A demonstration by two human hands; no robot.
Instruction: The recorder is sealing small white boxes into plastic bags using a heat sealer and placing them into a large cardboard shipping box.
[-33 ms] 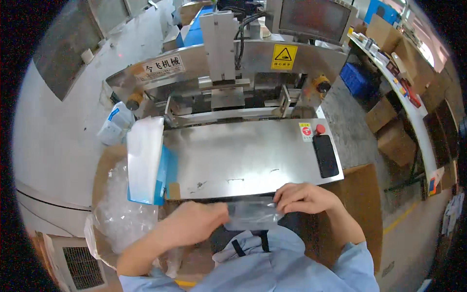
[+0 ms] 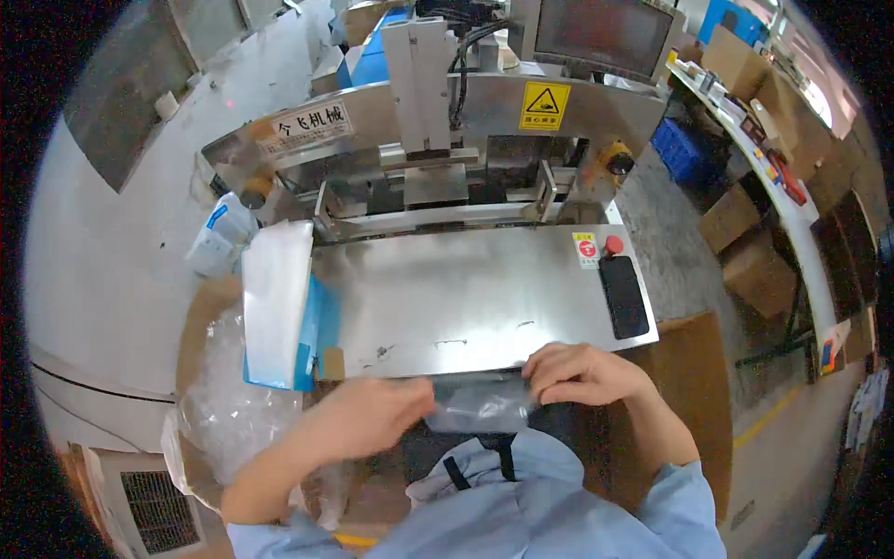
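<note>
A clear plastic bag (image 2: 482, 404) is stretched between my two hands, just in front of the near edge of the steel worktop (image 2: 438, 298). My left hand (image 2: 386, 410) pinches its left end, with fingers closed and slightly blurred. At the bag's upper right corner, my right hand (image 2: 582, 374) grips with thumb and curled fingers. Whether anything lies inside the bag I cannot make out. To the left, a stack of flat translucent bags (image 2: 277, 298) rests on a blue box (image 2: 317, 326).
A carton (image 2: 200, 326) full of crumpled clear bags (image 2: 233, 410) stands left of the worktop. A black phone (image 2: 624, 298) and a red button (image 2: 613, 244) are on its right side. Behind rises a steel press machine (image 2: 419, 84). Another carton (image 2: 689, 382) stands at right.
My hands and the stretched bag have shifted very slightly upward in the picture, toward the worktop's edge. Both hands keep their hold.
</note>
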